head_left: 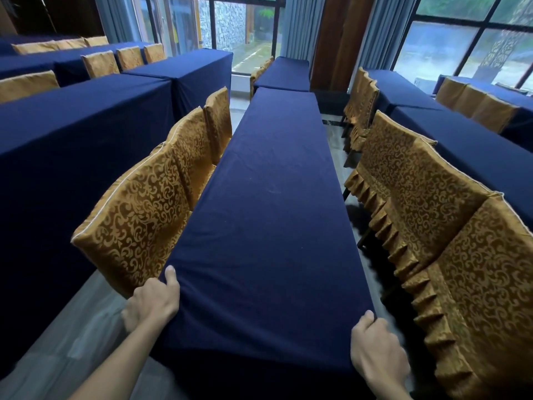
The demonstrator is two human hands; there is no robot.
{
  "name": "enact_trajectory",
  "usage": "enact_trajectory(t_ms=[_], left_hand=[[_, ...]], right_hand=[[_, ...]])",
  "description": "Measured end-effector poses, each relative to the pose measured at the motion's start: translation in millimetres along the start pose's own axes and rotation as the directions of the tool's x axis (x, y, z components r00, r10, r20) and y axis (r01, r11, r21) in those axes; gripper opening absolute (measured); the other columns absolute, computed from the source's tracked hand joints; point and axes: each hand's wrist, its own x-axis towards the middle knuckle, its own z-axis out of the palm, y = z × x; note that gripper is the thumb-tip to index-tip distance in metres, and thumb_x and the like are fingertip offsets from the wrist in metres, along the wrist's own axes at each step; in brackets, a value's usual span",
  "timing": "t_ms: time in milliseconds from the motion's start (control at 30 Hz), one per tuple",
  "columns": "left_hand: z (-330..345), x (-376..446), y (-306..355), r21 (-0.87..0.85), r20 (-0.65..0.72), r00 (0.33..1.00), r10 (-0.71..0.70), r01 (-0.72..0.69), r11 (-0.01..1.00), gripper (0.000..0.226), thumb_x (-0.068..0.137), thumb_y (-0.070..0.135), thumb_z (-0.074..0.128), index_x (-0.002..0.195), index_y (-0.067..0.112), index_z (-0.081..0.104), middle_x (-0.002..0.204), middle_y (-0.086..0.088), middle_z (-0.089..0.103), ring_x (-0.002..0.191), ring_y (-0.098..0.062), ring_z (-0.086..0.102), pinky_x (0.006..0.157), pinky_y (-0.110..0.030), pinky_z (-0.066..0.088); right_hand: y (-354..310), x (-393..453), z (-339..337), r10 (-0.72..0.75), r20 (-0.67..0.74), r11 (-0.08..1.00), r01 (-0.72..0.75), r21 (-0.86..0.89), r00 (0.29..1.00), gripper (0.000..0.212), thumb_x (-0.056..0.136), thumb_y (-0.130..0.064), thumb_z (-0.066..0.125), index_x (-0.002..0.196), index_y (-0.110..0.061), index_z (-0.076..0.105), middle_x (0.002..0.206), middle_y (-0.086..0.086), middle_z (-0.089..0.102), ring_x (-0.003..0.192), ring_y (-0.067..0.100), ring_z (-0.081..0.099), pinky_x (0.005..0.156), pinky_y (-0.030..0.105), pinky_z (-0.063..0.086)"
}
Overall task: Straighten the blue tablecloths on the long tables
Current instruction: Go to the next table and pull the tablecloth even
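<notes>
A: What does each grip have?

B: The left hand (153, 304) is closed on the near left corner of the blue tablecloth (268, 226), thumb on top, fingers tucked under the edge. The right hand (375, 353) is closed on the near right corner the same way, thumb on the top edge.

A: And the cloth itself?

B: It covers a long narrow worktop running from 6 o'clock straight toward 12, lying mostly flat with faint creases midway along.

A: What crowds it?

B: At 9 o'clock a row of gold-covered chairs (150, 203) stands with backs pressed against the cloth's left edge; the nearest back touches the left hand. At 3 o'clock another row of gold chairs (427, 197) faces away, a strip of floor (350, 203) between them and the worktop. A second blue-covered worktop (284, 73) butts on at 12, before the windows (236, 27).

A: Anything you can't make out?

B: The fingers of both hands are hidden under the cloth. The right forearm is cut off at the bottom. The worktop legs are fully draped.
</notes>
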Motion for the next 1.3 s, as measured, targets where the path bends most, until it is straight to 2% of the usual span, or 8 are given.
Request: enact_trajectory(t_ms=[300,433,533,700,867,1000,1167,1300], left_hand=[[-6,-11,-12,-0.076,0.055,0.998,-0.029,0.033,0.997,0.096,0.089,0.075,0.01,0.124,0.004,0.063,0.121,-0.024,0.063,0.109,-0.043,0.059,0.091,-0.05,0.043],[-7,-32,-25,-0.075,0.059,0.998,-0.032,0.037,0.996,0.094,0.091,0.073,0.011,0.126,0.002,0.062,0.123,-0.024,0.063,0.112,-0.043,0.058,0.093,-0.05,0.043],[-4,-50,-38,-0.081,0.066,0.997,-0.043,0.048,0.996,0.094,0.09,0.073,0.011,0.127,0.003,0.061,0.124,-0.025,0.063,0.113,-0.044,0.058,0.094,-0.051,0.043],[-5,-53,-39,-0.103,0.067,0.997,-0.027,0.033,0.994,0.092,0.093,0.07,0.011,0.125,0.0,0.062,0.122,-0.025,0.063,0.112,-0.045,0.058,0.094,-0.051,0.043],[-5,-48,-38,-0.096,0.042,0.999,-0.014,0.018,0.995,0.089,0.095,0.068,0.011,0.121,0.0,0.063,0.121,-0.025,0.064,0.111,-0.044,0.058,0.093,-0.05,0.043],[-7,-49,-34,-0.054,0.03,0.999,0.033,-0.031,0.998,0.085,0.096,0.064,0.012,0.123,0.001,0.063,0.121,-0.025,0.064,0.111,-0.044,0.058,0.092,-0.049,0.044],[-6,-55,-47,-0.013,0.062,0.991,0.115,-0.114,0.993,0.075,0.093,0.068,0.016,0.13,0.014,0.053,0.121,-0.017,0.064,0.11,-0.04,0.059,0.083,-0.044,0.041],[-5,-69,-62,-0.082,0.092,0.996,0.009,-0.001,0.997,0.075,0.087,0.077,0.02,0.132,0.027,0.053,0.119,-0.011,0.065,0.107,-0.037,0.06,0.089,-0.045,0.044]], right_hand=[[15,-9,-7,-0.071,0.005,0.997,0.071,0.032,0.997,0.07,0.1,-0.057,0.015,0.122,-0.008,0.058,0.113,0.018,0.065,0.102,0.039,0.06,0.076,0.042,0.036],[35,-14,-9,-0.094,-0.033,0.995,0.095,0.038,0.995,0.068,0.1,-0.056,0.013,0.114,-0.009,0.061,0.095,0.011,0.064,0.081,0.032,0.053,0.072,0.039,0.036],[50,-20,-15,-0.09,-0.028,0.995,0.091,0.042,0.996,0.067,0.099,-0.057,0.013,0.111,-0.011,0.061,0.096,0.012,0.066,0.076,0.027,0.048,0.071,0.04,0.039],[43,-23,-17,-0.077,-0.023,0.995,0.079,0.06,0.997,0.067,0.1,-0.055,0.016,0.116,-0.008,0.061,0.105,0.016,0.067,0.091,0.036,0.061,0.072,0.039,0.037],[43,-19,-12,-0.035,-0.04,0.997,0.037,0.062,0.999,0.069,0.1,-0.056,0.019,0.117,-0.006,0.062,0.105,0.018,0.066,0.086,0.036,0.057,0.07,0.039,0.035],[38,-17,-16,0.028,-0.016,0.998,-0.027,0.059,0.999,0.07,0.098,-0.06,0.021,0.122,-0.009,0.063,0.111,0.019,0.065,0.1,0.039,0.061,0.075,0.042,0.039],[33,-18,-21,0.089,0.033,0.995,-0.09,0.031,0.995,0.076,0.094,-0.066,0.018,0.128,-0.015,0.062,0.117,0.018,0.063,0.106,0.038,0.059,0.089,0.044,0.044],[28,-23,-33,0.147,0.062,0.988,-0.15,0.038,0.987,0.081,0.095,-0.068,0.018,0.131,-0.011,0.062,0.125,0.018,0.061,0.112,0.037,0.057,0.096,0.043,0.042]])
